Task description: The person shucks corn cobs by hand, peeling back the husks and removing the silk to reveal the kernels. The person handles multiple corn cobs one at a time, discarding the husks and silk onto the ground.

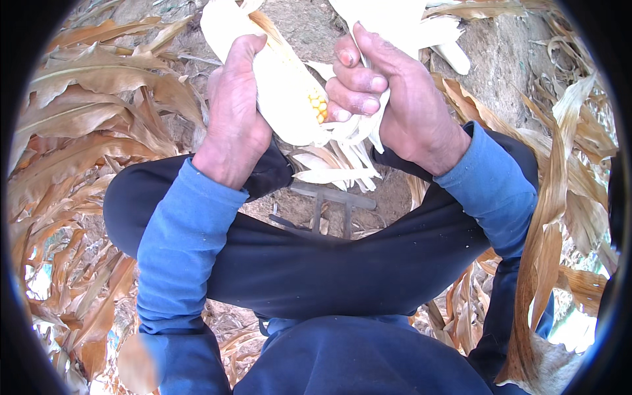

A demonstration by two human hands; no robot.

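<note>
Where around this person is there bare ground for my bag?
Best is the soil at upper right, between pale husks and dry leaves on the right. A smaller patch lies between the legs, partly taken by a grey frame. The left is crowded with leaves, top centre with corn, left hand and right hand.

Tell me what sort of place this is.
Most likely a cornfield, outdoors: dry brown leaves crowd both sides, bare soil shows beyond the hands, and the left hand holds a partly husked ear of corn with yellow kernels showing.
</note>
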